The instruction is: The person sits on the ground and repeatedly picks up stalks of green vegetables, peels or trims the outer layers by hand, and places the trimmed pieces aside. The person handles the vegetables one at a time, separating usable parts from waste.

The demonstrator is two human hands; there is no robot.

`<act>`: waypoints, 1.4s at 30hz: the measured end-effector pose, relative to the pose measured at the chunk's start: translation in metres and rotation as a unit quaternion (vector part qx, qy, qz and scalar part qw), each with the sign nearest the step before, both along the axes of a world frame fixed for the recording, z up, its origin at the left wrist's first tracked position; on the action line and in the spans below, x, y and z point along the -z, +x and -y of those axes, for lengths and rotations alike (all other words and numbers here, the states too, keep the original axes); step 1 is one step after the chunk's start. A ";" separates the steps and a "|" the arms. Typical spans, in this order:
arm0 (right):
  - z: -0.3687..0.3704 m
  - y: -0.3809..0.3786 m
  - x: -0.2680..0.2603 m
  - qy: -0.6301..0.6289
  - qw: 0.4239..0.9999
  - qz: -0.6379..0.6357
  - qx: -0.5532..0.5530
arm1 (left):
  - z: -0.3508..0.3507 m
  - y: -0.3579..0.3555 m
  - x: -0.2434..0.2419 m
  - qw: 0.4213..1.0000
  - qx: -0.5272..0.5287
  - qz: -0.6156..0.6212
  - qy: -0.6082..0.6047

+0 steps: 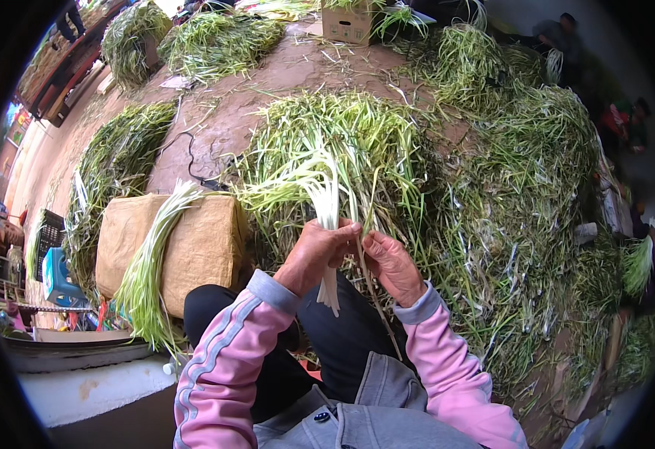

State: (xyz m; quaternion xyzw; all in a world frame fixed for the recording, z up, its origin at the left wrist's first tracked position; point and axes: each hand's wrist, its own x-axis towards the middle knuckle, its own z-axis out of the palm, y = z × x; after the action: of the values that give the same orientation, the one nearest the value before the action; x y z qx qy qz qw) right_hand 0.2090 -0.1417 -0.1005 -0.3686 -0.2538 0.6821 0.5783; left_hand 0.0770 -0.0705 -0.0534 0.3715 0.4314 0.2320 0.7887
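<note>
My left hand grips a small bunch of chive-like stalks, with white stems and pale green leaves that fan out beyond the fist. Several white ends hang below it. Close beside it, my right hand pinches a thin withered stalk between thumb and fingers; its brownish length trails down towards my lap. Beyond both hands rises a heap of green and yellowed leaves. To my left, a longer bundle of the pale green stalks lies draped over a tan cloth-covered block.
A wide heap of leaf waste spreads along the right. More leaf piles lie on the earthen floor, near a cardboard box. A dark cord crosses the floor. Another person holds stalks at upper right. A blue container stands left.
</note>
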 end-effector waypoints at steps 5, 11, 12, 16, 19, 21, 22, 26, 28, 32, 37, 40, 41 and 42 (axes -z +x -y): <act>-0.006 -0.009 0.007 -0.035 0.992 -0.020 0.123 | 0.000 -0.002 0.003 0.996 -0.068 0.041 0.047; 0.065 0.056 0.067 -0.006 0.770 0.610 0.187 | -0.022 -0.031 -0.022 0.963 -0.189 0.162 0.101; 0.090 0.080 0.095 -0.024 0.704 0.679 0.206 | -0.028 -0.041 -0.029 0.958 -0.200 0.169 0.118; 0.224 0.214 0.168 -0.167 0.467 0.858 0.130 | -0.045 -0.065 -0.040 0.936 -0.227 0.238 0.126; 0.252 0.239 0.144 -0.363 0.516 0.775 0.012 | -0.042 -0.056 -0.050 0.941 -0.242 0.214 0.105; 0.204 0.201 0.101 -0.263 0.471 0.842 0.017 | -0.037 -0.053 -0.042 0.955 -0.152 0.225 0.117; 0.172 0.178 0.076 -0.177 0.517 0.837 0.045 | -0.033 -0.045 -0.040 0.961 -0.151 0.206 0.102; 0.037 0.088 0.008 0.055 0.776 0.616 0.121 | -0.015 -0.019 -0.023 0.978 -0.114 0.168 0.046; -0.012 0.048 -0.031 0.112 0.844 0.516 0.089 | -0.008 -0.011 -0.016 0.983 -0.102 0.150 0.030; -0.081 0.017 -0.049 0.165 0.905 0.393 -0.001 | 0.005 0.007 -0.007 0.988 -0.088 0.128 0.003; -0.072 0.025 -0.053 0.067 0.958 0.277 0.014 | 0.004 0.010 -0.007 0.986 -0.096 0.134 0.002; -0.045 0.013 -0.064 0.195 0.956 0.198 0.100 | 0.001 0.005 -0.003 0.968 -0.094 0.230 -0.033; -0.031 0.008 -0.063 0.222 0.950 0.200 0.091 | -0.001 0.001 -0.001 0.961 -0.085 0.259 -0.045; -0.013 0.008 -0.062 0.245 0.935 0.246 0.071 | 0.000 0.000 -0.005 0.962 -0.086 0.254 -0.042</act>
State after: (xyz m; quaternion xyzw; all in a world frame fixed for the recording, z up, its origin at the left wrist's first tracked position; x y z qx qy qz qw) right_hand 0.2171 -0.1286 -0.0382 -0.3891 -0.5206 0.4441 0.6167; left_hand 0.0773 -0.0700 -0.0488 0.2279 0.2567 0.3676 0.8643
